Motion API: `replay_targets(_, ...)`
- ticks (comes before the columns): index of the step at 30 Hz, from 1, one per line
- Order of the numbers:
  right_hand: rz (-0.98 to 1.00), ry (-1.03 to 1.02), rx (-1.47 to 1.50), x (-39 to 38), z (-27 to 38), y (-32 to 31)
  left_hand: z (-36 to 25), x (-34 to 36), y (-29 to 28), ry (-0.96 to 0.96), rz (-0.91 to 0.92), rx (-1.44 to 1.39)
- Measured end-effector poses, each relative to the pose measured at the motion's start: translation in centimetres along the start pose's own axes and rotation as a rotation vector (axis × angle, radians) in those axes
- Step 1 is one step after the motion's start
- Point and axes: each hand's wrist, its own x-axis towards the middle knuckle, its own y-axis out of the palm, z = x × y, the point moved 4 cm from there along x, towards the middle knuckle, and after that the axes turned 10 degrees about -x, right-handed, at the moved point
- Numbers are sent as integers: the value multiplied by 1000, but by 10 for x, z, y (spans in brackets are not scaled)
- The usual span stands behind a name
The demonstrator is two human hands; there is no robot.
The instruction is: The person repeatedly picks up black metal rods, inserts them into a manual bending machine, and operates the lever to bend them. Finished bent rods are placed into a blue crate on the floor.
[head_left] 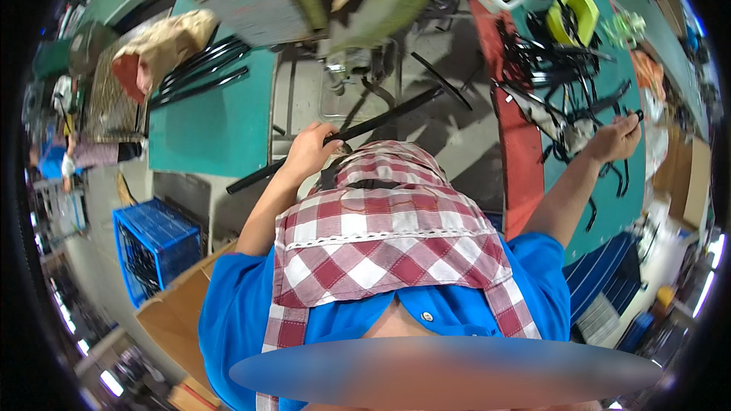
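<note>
My left hand [311, 151] is closed round a long black bar [388, 116], which lies slantwise in front of my checked apron. My right hand [615, 138] reaches out over the right-hand green table, fingers pinched on a small black part [638, 115]; its full shape is hidden. Near that hand lies a tangled heap of bent black metal pieces [544, 57], with several curved ones [623, 176] strewn beside it. Above the middle hangs a green machine [396, 0], partly blurred, with its metal tip [335, 72] beyond the black bar.
On the left green table [213, 133] rest several black bars [202, 76] and a tan sack [164, 49]. A blue crate [156, 243] stands at lower left by a cardboard box [171, 320]. A yellow-green container [575, 11] sits at far right. Another person [57, 156] is far left.
</note>
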Motion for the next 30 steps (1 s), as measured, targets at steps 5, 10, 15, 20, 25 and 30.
replay_targets(5, -33, -337, -520, -1, 21, -4, 12, -9, 0, -57, 27, 28)
replay_targets(10, 98, -399, -867, 47, 2, 3, 22, -15, -5, -120, -21, 7)
replay_targets(15, 149, -483, -1026, 68, -6, 1, 20, -18, -20, -62, -60, -36)
replay_targets(20, 454, -544, -826, 13, 74, 0, 48, -21, -16, -110, -24, 183)
replay_targets(25, 1016, -405, -332, -94, 97, 25, 90, -16, -23, -71, -142, 571)
replay_targets(30, 1185, -519, -544, -161, 122, 34, 111, -13, -31, -74, -187, 620)
